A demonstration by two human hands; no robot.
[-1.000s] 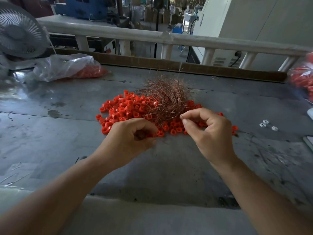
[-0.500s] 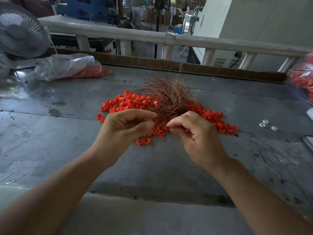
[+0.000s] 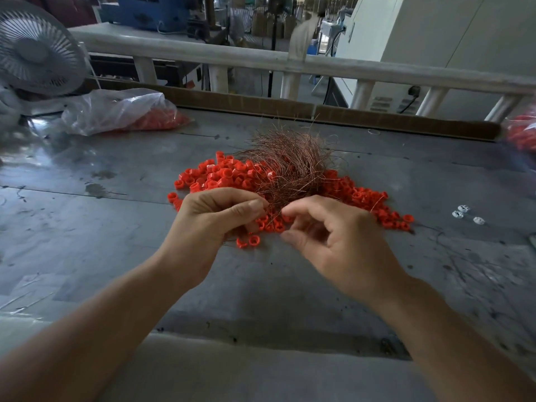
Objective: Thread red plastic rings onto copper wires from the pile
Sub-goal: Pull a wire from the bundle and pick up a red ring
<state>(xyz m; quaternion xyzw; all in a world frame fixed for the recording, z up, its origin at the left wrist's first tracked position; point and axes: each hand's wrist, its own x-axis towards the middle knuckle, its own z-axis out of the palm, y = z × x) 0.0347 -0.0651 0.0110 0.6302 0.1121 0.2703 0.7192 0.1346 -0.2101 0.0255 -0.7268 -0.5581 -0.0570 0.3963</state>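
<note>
Big grey metal table point(image 3: 87, 256) under everything, and the pile of red rings point(image 3: 220, 175) sits about mid-table, so that's our marker. Beyond the pile a cardboard strip point(image 3: 246, 103) lines the far edge, with a white railing point(image 3: 377, 71) behind it. Far left of the pile a fan point(image 3: 37, 50) stands at the back, and a clear plastic bag point(image 3: 116, 111) of more red pieces lies well apart from the pile on that side. Broad worktop runs from the pile to the near edge, where both forearms come in, with wide stretches off to its left and right.

The copper wires point(image 3: 293, 163), a bristly tangle, lie on top of the pile's middle. The left hand point(image 3: 214, 224) is at the pile's near edge, fingers curled, thumb pressed to forefinger, pinching strands at the tangle's near fringe. The right hand point(image 3: 342, 242) is just beside it, loosely curled, thumb and forefinger parted, gripping nothing I can see. Loose rings lie under both hands. Right of the pile, well apart, are a few small white bits point(image 3: 464, 214).
</note>
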